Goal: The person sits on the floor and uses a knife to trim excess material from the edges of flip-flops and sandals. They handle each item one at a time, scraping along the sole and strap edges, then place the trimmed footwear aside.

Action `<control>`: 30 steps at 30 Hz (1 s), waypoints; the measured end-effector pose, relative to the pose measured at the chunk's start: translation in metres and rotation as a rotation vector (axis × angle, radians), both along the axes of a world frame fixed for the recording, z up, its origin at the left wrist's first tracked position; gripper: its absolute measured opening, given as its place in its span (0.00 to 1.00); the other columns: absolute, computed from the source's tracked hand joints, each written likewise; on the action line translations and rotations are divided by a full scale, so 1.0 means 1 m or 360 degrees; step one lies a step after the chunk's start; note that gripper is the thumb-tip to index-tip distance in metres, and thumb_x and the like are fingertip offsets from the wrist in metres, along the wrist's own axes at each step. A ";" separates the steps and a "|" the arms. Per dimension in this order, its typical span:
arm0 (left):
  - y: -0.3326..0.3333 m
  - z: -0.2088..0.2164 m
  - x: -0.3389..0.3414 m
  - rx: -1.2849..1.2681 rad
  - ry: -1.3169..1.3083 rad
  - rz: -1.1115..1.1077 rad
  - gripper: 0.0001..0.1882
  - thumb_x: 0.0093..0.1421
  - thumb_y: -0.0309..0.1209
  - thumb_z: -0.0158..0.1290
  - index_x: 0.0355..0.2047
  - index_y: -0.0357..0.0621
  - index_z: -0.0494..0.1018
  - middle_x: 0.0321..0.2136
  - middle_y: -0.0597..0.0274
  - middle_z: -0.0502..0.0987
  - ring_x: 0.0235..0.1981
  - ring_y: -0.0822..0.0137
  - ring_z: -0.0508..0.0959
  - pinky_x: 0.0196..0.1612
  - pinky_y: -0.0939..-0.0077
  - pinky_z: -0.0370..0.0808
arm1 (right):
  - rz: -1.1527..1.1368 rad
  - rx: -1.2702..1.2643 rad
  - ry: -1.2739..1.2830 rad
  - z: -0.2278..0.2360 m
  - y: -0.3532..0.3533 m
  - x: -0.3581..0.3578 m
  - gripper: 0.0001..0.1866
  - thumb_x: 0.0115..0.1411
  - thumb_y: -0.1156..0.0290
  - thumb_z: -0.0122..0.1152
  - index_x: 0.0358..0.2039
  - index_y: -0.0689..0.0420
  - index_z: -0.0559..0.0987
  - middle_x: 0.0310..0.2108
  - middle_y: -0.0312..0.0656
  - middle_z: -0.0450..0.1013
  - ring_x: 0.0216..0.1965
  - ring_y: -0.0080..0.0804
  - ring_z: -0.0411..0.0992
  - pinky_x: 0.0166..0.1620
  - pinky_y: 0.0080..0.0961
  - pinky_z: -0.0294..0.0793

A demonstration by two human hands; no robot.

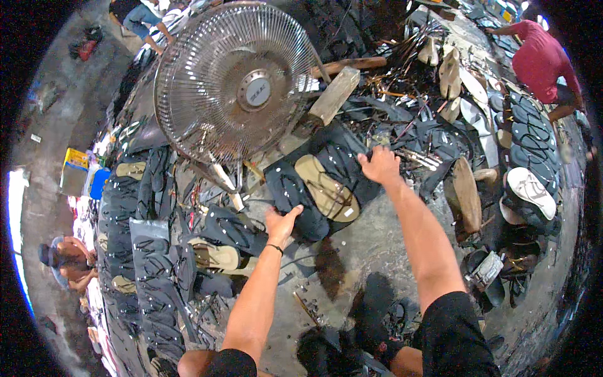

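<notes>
A short row of flip-flops is between my two hands, in front of the fan. On its left side is a black flip-flop. Beside it lies a tan flip-flop with dark straps, and more black flip-flops follow on the right. My left hand grips the near left end, with the thumb over the black sole and the other fingers partly hidden. My right hand is closed over the right edge of the row, its fingertips bent against the black footwear.
A large round fan stands just beyond the row. Rows of black sandals line the left. Wooden shoe lasts and a white sole lie at the right. A wooden block is behind. Other people sit or bend farther off.
</notes>
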State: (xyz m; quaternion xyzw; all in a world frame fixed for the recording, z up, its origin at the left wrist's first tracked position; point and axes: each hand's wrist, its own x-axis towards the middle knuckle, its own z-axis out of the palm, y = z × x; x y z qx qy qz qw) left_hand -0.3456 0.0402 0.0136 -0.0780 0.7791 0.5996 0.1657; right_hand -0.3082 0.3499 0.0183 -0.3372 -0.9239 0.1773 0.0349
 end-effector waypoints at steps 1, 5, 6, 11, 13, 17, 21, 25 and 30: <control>-0.001 0.007 0.000 0.0108 -0.0158 -0.0109 0.33 0.48 0.31 0.70 0.50 0.30 0.67 0.37 0.56 0.78 0.36 0.61 0.78 0.40 0.67 0.77 | -0.0070 -0.0146 0.0057 0.001 -0.002 0.001 0.40 0.55 0.38 0.60 0.49 0.67 0.75 0.49 0.58 0.75 0.52 0.57 0.73 0.56 0.46 0.69; -0.006 0.044 0.053 0.0546 -0.0547 -0.0208 0.22 0.51 0.28 0.66 0.42 0.38 0.68 0.38 0.60 0.77 0.36 0.66 0.77 0.35 0.71 0.73 | 0.0117 -0.1066 -0.0186 0.027 -0.002 0.043 0.46 0.46 0.33 0.68 0.52 0.61 0.76 0.48 0.53 0.76 0.50 0.47 0.75 0.55 0.41 0.71; -0.011 0.057 0.070 0.0586 -0.0675 -0.0104 0.23 0.53 0.25 0.63 0.48 0.40 0.67 0.43 0.61 0.76 0.40 0.67 0.76 0.39 0.72 0.72 | 0.0030 -0.0886 -0.0155 0.035 -0.002 0.059 0.45 0.45 0.33 0.68 0.52 0.58 0.76 0.49 0.52 0.76 0.52 0.46 0.74 0.55 0.40 0.71; -0.082 0.116 0.136 0.1168 -0.0453 -0.0117 0.31 0.54 0.20 0.56 0.59 0.37 0.62 0.49 0.58 0.75 0.49 0.59 0.76 0.55 0.62 0.73 | 0.0198 -0.1233 0.0410 0.077 -0.003 0.139 0.39 0.59 0.37 0.59 0.57 0.58 0.73 0.55 0.44 0.73 0.57 0.40 0.69 0.60 0.41 0.65; -0.106 0.127 0.151 0.1112 -0.0513 -0.0078 0.30 0.53 0.20 0.54 0.59 0.35 0.65 0.47 0.55 0.76 0.48 0.57 0.77 0.54 0.63 0.74 | 0.0023 -0.2000 0.0159 0.089 -0.024 0.175 0.39 0.61 0.36 0.55 0.61 0.55 0.70 0.63 0.42 0.66 0.61 0.39 0.65 0.64 0.43 0.60; -0.107 0.131 0.174 0.1114 -0.0927 -0.0004 0.26 0.53 0.36 0.56 0.51 0.37 0.71 0.41 0.53 0.80 0.40 0.54 0.81 0.47 0.59 0.79 | -0.0499 -0.2719 0.0027 0.101 -0.062 0.262 0.35 0.56 0.46 0.67 0.56 0.59 0.75 0.51 0.39 0.76 0.52 0.35 0.72 0.58 0.39 0.69; -0.077 0.122 0.185 0.0881 -0.0867 -0.0462 0.24 0.54 0.30 0.60 0.51 0.36 0.72 0.41 0.54 0.80 0.40 0.55 0.82 0.47 0.61 0.79 | -0.0408 -0.2135 0.0289 0.088 -0.060 0.319 0.21 0.49 0.71 0.77 0.44 0.60 0.82 0.41 0.38 0.79 0.39 0.26 0.76 0.47 0.29 0.75; -0.041 0.096 0.187 0.0383 -0.0690 -0.0619 0.27 0.51 0.21 0.62 0.52 0.34 0.69 0.41 0.52 0.79 0.40 0.58 0.80 0.42 0.62 0.79 | -0.0348 -0.1608 0.0534 0.069 -0.076 0.324 0.20 0.50 0.73 0.74 0.43 0.64 0.79 0.38 0.39 0.79 0.38 0.28 0.75 0.44 0.31 0.76; 0.026 0.072 0.213 -0.0725 0.0232 -0.0843 0.38 0.52 0.23 0.57 0.60 0.22 0.55 0.48 0.34 0.74 0.46 0.43 0.78 0.48 0.59 0.76 | -0.0167 -0.0442 0.0020 0.067 -0.150 0.279 0.35 0.49 0.74 0.61 0.57 0.72 0.62 0.31 0.65 0.76 0.33 0.62 0.77 0.40 0.50 0.80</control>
